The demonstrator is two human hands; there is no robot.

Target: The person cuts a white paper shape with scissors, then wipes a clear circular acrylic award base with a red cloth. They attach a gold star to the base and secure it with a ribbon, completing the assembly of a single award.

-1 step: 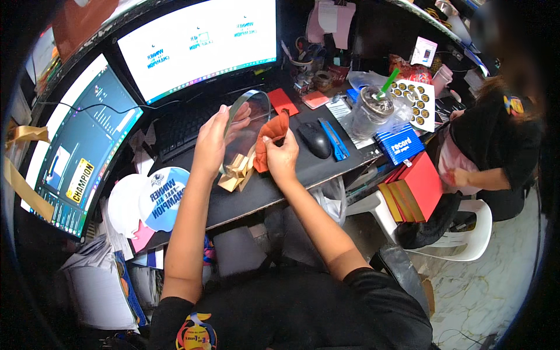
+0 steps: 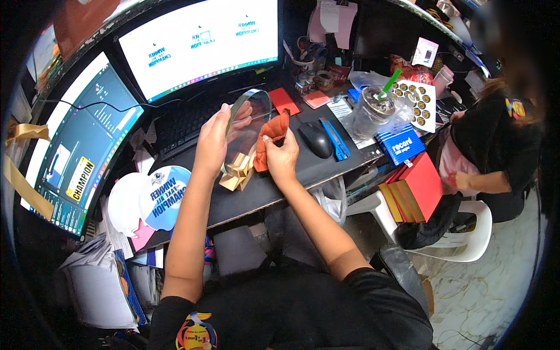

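A clear round trophy plate [image 2: 249,135] stands tilted over the desk's front part, with gold block-like pieces [image 2: 234,182] at its lower end. My left hand [image 2: 213,135] grips the plate by its left rim, the fingers lying behind it and showing through. In my right hand [image 2: 282,157] is a bunched orange-brown cloth [image 2: 270,133], pinched between thumb and fingers at the plate's right side. Whether the cloth touches the plate is hard to tell. How the gold pieces join the plate is partly hidden.
Right of my hands lie a black mouse [image 2: 315,140] and a blue cutter [image 2: 336,141]. Beyond them stands a lidded plastic cup [image 2: 376,108] with a green straw. A keyboard [image 2: 178,134] sits behind my left hand. Another person [image 2: 490,146] is at the right, near red boxes [image 2: 421,184].
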